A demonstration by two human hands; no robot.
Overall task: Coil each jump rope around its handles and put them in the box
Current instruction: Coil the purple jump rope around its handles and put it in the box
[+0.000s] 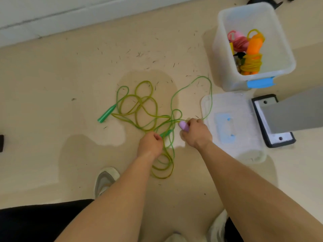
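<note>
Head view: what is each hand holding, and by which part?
The left hand grips a green handle by its near end. The right hand grips a lilac handle, its rounded tip sticking out.

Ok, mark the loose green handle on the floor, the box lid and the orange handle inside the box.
green handle (106, 113): head view, middle of its shaft.
box lid (244, 116): head view, bare top surface.
orange handle (255, 44): head view, upper body of the handle.
</note>
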